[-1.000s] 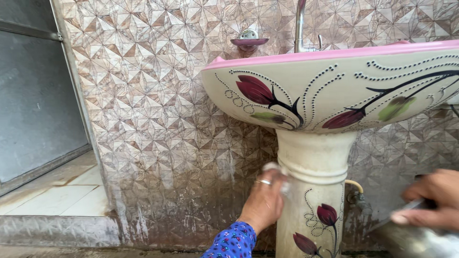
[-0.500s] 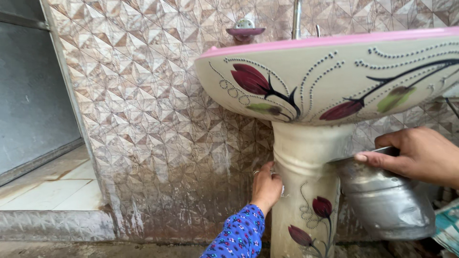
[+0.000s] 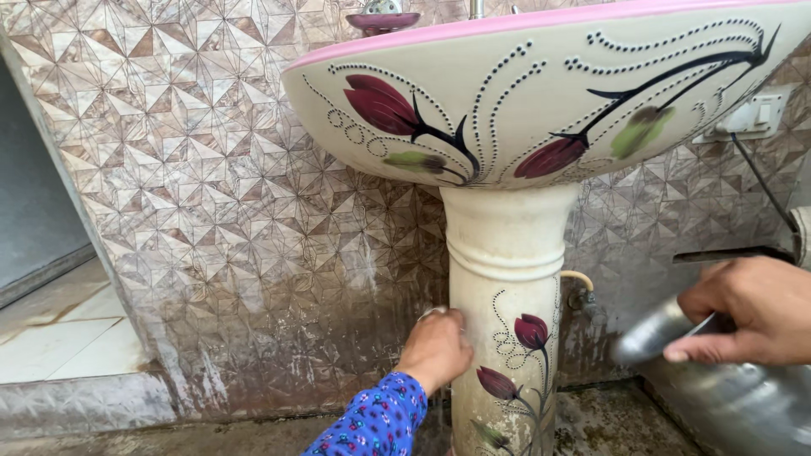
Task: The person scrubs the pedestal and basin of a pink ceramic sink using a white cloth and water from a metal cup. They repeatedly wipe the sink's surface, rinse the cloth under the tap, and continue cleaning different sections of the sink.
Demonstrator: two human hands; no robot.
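Hard to see what sits inside the left hand (image 3: pixel 437 348): fingers curled shut and pressed on the left side of the sink pedestal (image 3: pixel 505 321), with a small pale bit peeking out on top, too hidden to name. One ring on that hand. Blue flowery sleeve (image 3: pixel 372 422) cut off at the bottom edge. Right hand (image 3: pixel 748 311) closed around the rim of one shiny metal pot (image 3: pixel 726 393), down at the right side near the floor (image 3: pixel 591 426); blurry, and cut off at the right and bottom edges. One dark flat bar (image 3: pixel 731 253) just above that hand, its end hidden. One cream basin (image 3: pixel 541 101) with a pink rim up top, cut off at the right edge, painted with dark red flowers: two on the basin, two clear ones on the pedestal. Only the bottom of a tap showing at the top edge. One small dish (image 3: pixel 383 20) on the wall, partly cut off. One small pipe (image 3: pixel 578 279) behind the pedestal, right side. One white wall socket (image 3: pixel 752 116) with a black wire going down. Shiny patterned wall tiles (image 3: pixel 211 194), dirty near the floor.
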